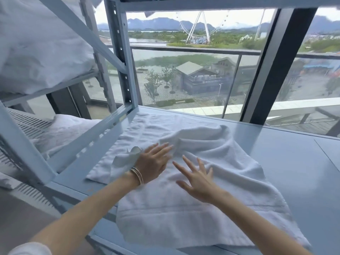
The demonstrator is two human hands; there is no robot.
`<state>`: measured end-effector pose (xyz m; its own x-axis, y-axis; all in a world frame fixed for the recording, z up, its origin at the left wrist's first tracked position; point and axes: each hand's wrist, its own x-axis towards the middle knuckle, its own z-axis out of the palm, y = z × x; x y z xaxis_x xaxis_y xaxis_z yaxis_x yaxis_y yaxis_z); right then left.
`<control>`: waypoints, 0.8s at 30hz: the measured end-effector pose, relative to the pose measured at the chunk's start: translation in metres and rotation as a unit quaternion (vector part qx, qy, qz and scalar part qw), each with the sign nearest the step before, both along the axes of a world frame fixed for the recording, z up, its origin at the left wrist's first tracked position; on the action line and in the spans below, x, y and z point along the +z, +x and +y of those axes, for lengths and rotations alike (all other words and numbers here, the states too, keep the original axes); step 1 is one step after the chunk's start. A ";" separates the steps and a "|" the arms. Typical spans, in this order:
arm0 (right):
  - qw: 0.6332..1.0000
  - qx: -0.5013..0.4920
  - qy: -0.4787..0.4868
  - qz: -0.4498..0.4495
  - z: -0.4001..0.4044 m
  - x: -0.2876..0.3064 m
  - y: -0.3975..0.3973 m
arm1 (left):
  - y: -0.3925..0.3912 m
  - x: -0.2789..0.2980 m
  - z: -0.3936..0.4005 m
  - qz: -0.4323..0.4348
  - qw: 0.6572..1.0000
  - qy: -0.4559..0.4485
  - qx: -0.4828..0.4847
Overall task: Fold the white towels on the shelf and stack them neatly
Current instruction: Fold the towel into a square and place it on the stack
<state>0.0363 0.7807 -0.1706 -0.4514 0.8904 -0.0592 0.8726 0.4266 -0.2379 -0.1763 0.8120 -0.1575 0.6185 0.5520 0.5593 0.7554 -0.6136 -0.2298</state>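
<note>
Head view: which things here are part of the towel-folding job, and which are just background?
Part of the job:
- rumpled white terry towel spread on the pale blue metal shelf
- left hand and right hand, both open and flat on the towel

Just lying about:
- white bedding bundle on the upper left rack
- white quilted linen on the lower left rack

Hidden, cropped and blurred parts at the shelf

The white towel (211,196) is covered where both hands lie on it, and its near right corner smears into blur by the bottom edge. The left hand (152,162) has a blurred outer edge, with a pale smeared shape beside the wrist that cannot be identified. White bedding (36,48) on the far left is cut off by the frame.
</note>
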 end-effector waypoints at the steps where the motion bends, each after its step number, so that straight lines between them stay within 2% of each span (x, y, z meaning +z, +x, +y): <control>1: 1.000 0.000 -0.008 -0.002 0.002 0.001 -0.009 | -0.014 0.007 0.011 -0.027 0.999 0.017 0.042; 2: 1.000 0.002 -0.012 -0.006 0.004 0.001 -0.015 | -0.030 0.015 0.024 -0.053 0.994 0.026 0.096; 3: 1.000 0.006 -0.017 -0.009 0.005 0.002 -0.022 | -0.047 0.023 0.038 -0.079 0.984 -0.005 0.157; 5: 1.000 0.015 -0.024 -0.009 0.004 0.001 -0.033 | -0.080 0.031 0.065 -0.107 0.943 -0.117 0.291; 7: 0.999 0.023 -0.029 -0.004 0.000 0.003 -0.044 | -0.105 0.028 0.088 -0.060 0.884 -0.233 0.400; 8: 0.999 0.027 -0.029 -0.002 -0.001 0.006 -0.048 | -0.114 0.024 0.099 -0.033 0.860 -0.284 0.424; 11: 0.999 0.033 0.023 -0.011 0.002 0.016 -0.055 | -0.124 0.014 0.128 -0.009 0.832 -0.353 0.428; 15: 0.995 0.025 0.101 -0.011 0.018 0.035 -0.051 | -0.120 0.004 0.161 -0.061 0.815 -0.395 0.418; 18: 0.991 0.026 0.128 -0.022 0.030 0.048 -0.048 | -0.111 -0.002 0.172 -0.075 0.797 -0.384 0.460; 20: 0.990 0.029 0.135 -0.031 0.036 0.053 -0.048 | -0.108 -0.004 0.176 -0.054 0.791 -0.374 0.481; 24: 0.989 0.035 0.135 -0.042 0.046 0.053 -0.055 | -0.109 -0.005 0.179 -0.044 0.793 -0.379 0.475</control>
<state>-0.0191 0.8266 -0.1180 -0.5154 0.8461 0.1358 0.8511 0.5239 -0.0347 -0.2851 0.9906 -0.1625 -0.3008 0.9437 -0.1378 0.9521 0.3054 0.0134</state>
